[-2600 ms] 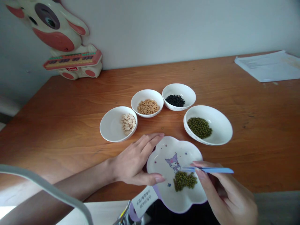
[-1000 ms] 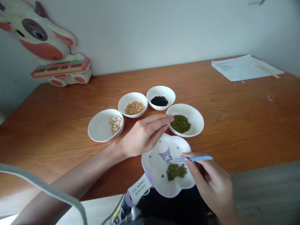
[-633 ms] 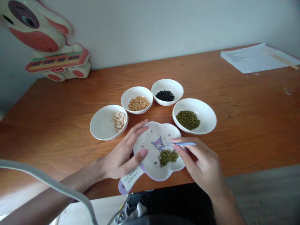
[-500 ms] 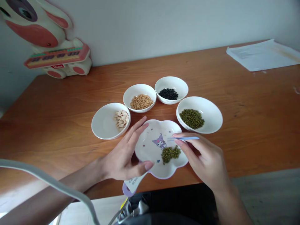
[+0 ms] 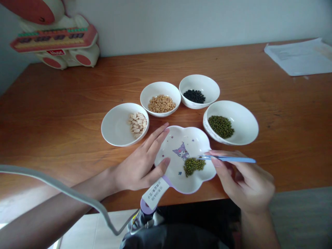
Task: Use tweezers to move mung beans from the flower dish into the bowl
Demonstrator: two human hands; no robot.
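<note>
Tweezers (image 5: 228,159), pale blue, lie pinched between the thumb and fingers of my right hand (image 5: 243,183); I aim their tips left, just above the heap of green beans (image 5: 194,165), a grip that suits lifting one small bean at a time.

Flower-shaped dish (image 5: 181,138), white with a purple rim and a cartoon figure printed inside, sits at the near edge of the table (image 5: 64,117), partly overhanging it. Its tagged handle points near and left. The green heap lies in its near half.

Left hand (image 5: 142,162): open, fingers spread flat along the dish's left rim, thumb resting on the rim. I judge this to be a steadying hold, so the dish stays put while the tweezers work.

Four white bowls stand in an arc just beyond the dish, one kind to each:
- far left, pale flat seeds (image 5: 137,121);
- next, tan round beans (image 5: 161,103);
- next, black beans (image 5: 194,95);
- far right, green beans in a wider bowl (image 5: 242,114), just beside the dish.
The arc keeps each bowl within short reach of the tweezers.

Surface: reddish-brown wood, grain visible. A stack of white papers (image 5: 301,55) lies at the far right corner. A pink and cream toy keyboard (image 5: 54,41) stands far left against a plain pale wall. A grey cable (image 5: 64,190) crosses the near left.
</note>
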